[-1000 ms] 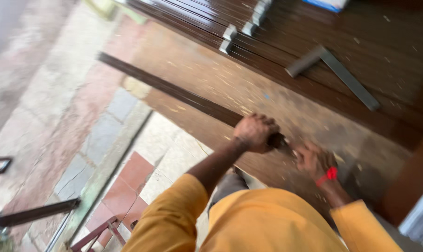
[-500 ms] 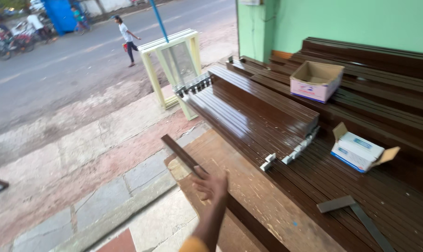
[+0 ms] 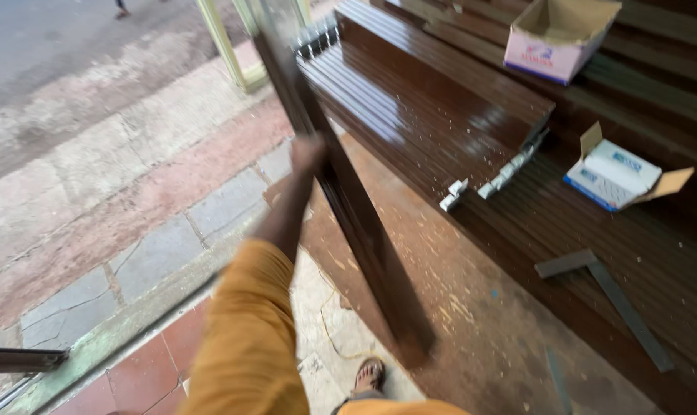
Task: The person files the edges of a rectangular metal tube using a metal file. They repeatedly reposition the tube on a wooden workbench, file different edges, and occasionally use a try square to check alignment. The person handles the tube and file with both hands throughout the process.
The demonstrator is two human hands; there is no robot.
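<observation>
My left hand [image 3: 306,156] is closed around a long dark brown bar [image 3: 364,238] and holds it raised. The bar slants from the top centre of the view down to its near end, which hangs over the sawdust-covered workbench [image 3: 479,307]. My arm in an orange sleeve reaches up from the bottom of the frame. My right hand is out of view. To the right of the bar lies a stack of glossy brown profiles [image 3: 425,107].
On the profiles sit small metal brackets [image 3: 487,184], an open white and blue box [image 3: 617,173] and a pink and white carton [image 3: 560,34]. A steel square [image 3: 602,292] lies on the bench. My sandalled foot [image 3: 368,376] stands below. Paved ground and a pale green frame [image 3: 233,46] lie left.
The bar has come up off the bench and now slants steeply in my left hand. My right hand, on the bar a second ago, has left the view.
</observation>
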